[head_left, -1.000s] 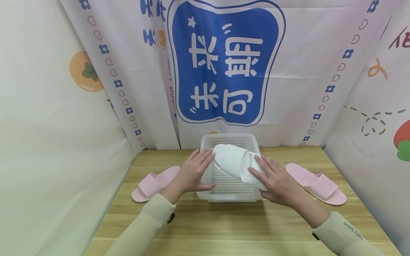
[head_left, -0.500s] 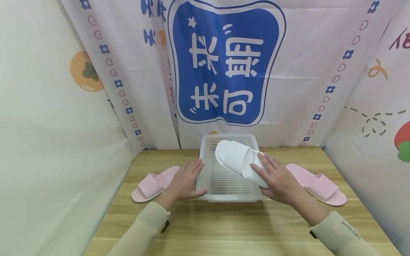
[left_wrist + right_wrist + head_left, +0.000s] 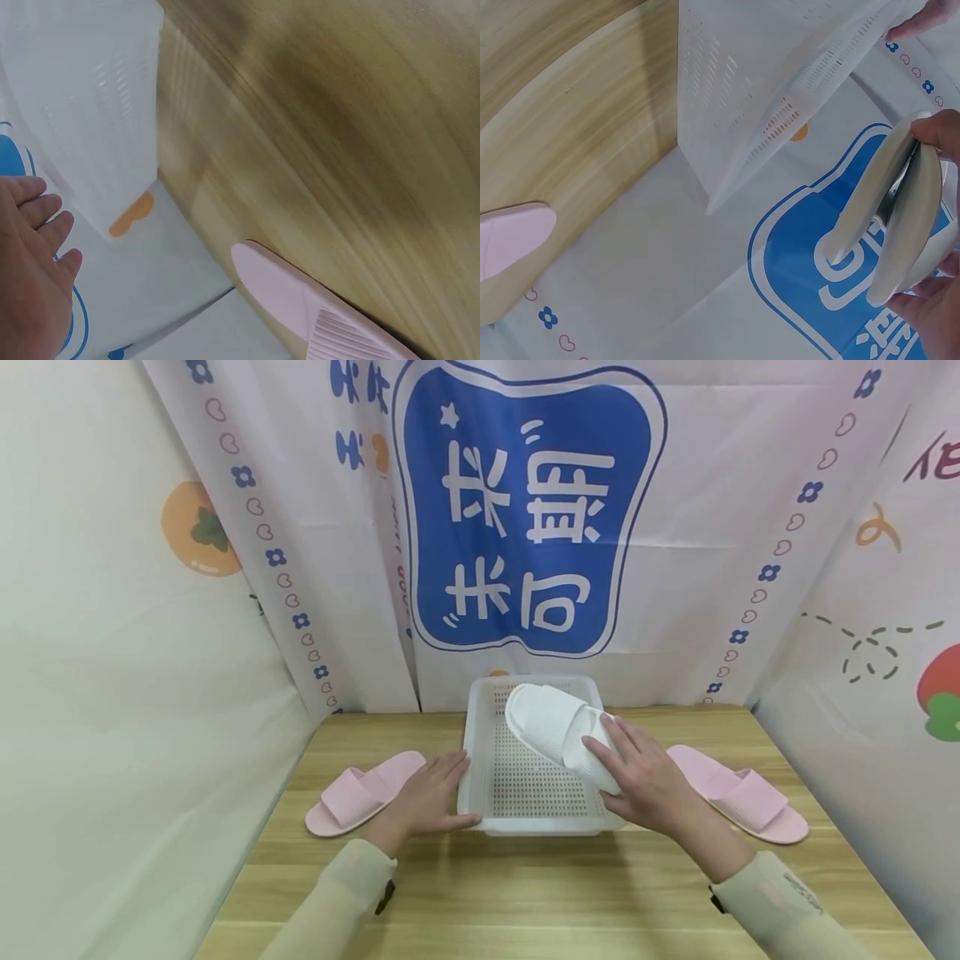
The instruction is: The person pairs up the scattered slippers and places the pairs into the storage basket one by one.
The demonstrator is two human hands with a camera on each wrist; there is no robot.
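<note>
My right hand (image 3: 648, 781) grips a pair of white slippers (image 3: 551, 722) by one end, above the white plastic basket (image 3: 543, 825). In the right wrist view the two slippers (image 3: 911, 225) are pressed together, with a narrow gap between their soles. My left hand (image 3: 429, 795) is at the basket's left rim, its fingers fairly straight; whether it touches the rim I cannot tell. In the left wrist view that hand (image 3: 34, 277) holds nothing.
One pink slipper (image 3: 348, 797) lies left of the basket, partly behind my left hand. Another pink slipper (image 3: 750, 797) lies to the right. Beneath them is a wooden tabletop (image 3: 540, 893), with a printed cloth (image 3: 697, 602) hanging behind.
My left hand has left the toe of the white slippers and moved left and down to the basket's rim. The slippers have risen slightly in my right hand.
</note>
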